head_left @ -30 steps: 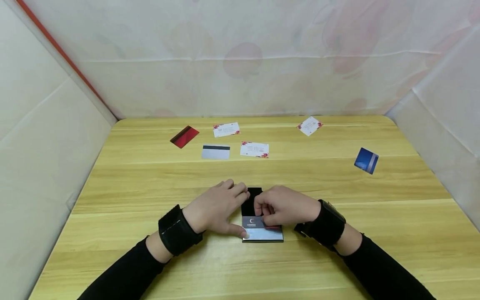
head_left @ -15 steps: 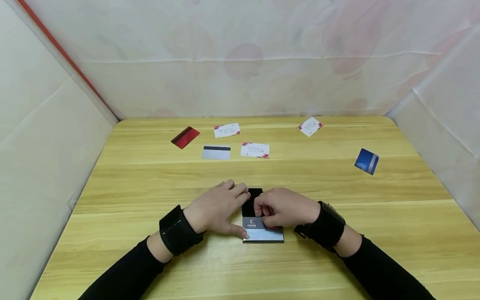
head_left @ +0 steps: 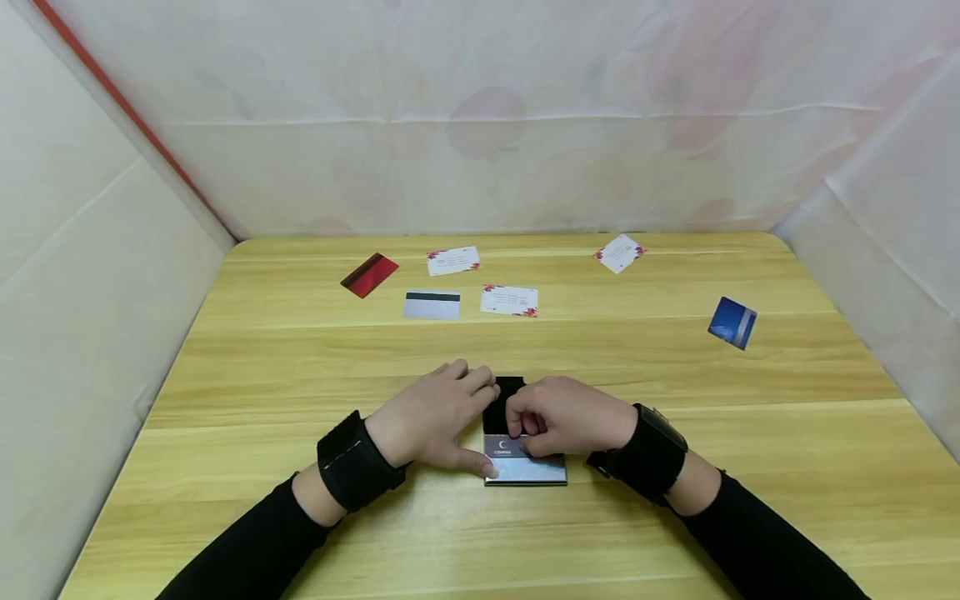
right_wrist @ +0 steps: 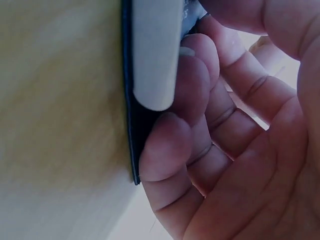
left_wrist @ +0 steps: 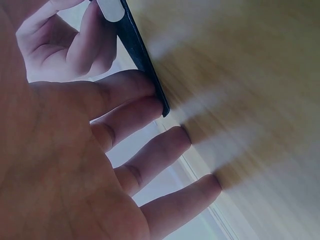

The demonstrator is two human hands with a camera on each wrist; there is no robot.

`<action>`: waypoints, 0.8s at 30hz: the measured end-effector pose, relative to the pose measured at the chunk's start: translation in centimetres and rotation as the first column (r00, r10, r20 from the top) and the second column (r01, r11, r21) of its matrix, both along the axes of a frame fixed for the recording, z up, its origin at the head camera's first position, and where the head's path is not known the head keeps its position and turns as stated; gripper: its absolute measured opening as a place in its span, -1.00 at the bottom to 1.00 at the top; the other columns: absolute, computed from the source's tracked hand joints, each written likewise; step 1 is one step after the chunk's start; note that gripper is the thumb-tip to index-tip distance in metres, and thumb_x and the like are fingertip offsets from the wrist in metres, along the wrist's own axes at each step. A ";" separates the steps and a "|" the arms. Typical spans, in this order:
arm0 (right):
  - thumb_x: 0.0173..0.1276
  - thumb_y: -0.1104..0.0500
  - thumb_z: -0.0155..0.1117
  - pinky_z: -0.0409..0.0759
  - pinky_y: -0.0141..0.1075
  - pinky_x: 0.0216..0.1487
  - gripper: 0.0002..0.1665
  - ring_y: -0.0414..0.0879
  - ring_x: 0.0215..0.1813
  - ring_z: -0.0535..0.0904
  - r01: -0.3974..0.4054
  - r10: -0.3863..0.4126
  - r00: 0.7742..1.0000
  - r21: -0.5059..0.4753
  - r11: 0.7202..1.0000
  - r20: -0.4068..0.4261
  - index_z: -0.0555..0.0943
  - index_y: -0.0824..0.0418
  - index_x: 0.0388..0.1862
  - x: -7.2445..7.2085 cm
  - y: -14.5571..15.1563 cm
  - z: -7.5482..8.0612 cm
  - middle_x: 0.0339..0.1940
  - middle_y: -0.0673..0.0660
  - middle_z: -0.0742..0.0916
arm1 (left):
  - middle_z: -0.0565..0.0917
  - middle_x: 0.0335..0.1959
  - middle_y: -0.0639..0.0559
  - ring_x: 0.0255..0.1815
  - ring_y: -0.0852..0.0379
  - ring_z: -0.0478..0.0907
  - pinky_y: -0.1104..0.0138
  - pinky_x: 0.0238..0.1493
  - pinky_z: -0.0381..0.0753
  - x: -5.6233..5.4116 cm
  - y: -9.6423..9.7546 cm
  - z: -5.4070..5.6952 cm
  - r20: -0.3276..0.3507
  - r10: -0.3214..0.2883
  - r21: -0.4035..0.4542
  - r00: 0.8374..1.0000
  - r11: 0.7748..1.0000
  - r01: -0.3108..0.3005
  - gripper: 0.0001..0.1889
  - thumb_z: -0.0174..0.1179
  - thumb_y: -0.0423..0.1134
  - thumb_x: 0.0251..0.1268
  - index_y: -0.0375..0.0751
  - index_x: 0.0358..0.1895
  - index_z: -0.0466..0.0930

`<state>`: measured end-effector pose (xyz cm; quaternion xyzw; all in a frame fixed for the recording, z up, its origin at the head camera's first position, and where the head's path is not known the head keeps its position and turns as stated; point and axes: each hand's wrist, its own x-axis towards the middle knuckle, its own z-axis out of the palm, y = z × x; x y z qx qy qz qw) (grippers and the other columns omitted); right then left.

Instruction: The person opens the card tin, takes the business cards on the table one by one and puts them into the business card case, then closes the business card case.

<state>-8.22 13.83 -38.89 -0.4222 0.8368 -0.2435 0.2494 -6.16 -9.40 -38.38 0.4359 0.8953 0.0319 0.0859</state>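
Note:
In the head view, a card case [head_left: 526, 472] with a silvery front lies on the table, its black flap [head_left: 504, 404] folded open away from me. A grey business card [head_left: 500, 447] with a pale logo shows in it. My left hand [head_left: 442, 414] spreads along the case's left side, thumb on the near corner. In the left wrist view its fairly straight fingers [left_wrist: 160, 147] touch the flap's edge and the table. My right hand [head_left: 573, 412], fingers curled, pinches at the grey card's upper edge. The right wrist view shows those fingers [right_wrist: 187, 90] over the dark flap; the card itself is mostly hidden.
Beyond the hands lie a red card [head_left: 369, 275], a white card with a dark stripe [head_left: 432, 306], several floral business cards [head_left: 510, 301] and, at the right, a blue card [head_left: 732, 323]. White fabric [head_left: 480, 175] borders the table [head_left: 637, 533].
My right hand has shifted very slightly left at the case. The red strip seen under its thumb earlier no longer shows. My left hand has stayed in place.

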 end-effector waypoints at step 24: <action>0.42 -0.04 0.21 0.54 0.09 -0.06 -0.64 0.14 -0.02 0.60 0.616 -0.537 0.756 0.130 0.777 -0.374 0.65 0.13 0.04 -7.5 11.9 0.5 0.01 0.23 0.70 | 0.44 0.24 0.01 0.07 0.03 0.37 0.14 0.24 0.45 0.1 -0.1 0.0 -0.003 -0.002 -0.007 1.000 1.000 0.002 0.05 0.14 0.59 0.01 -0.19 0.39 0.41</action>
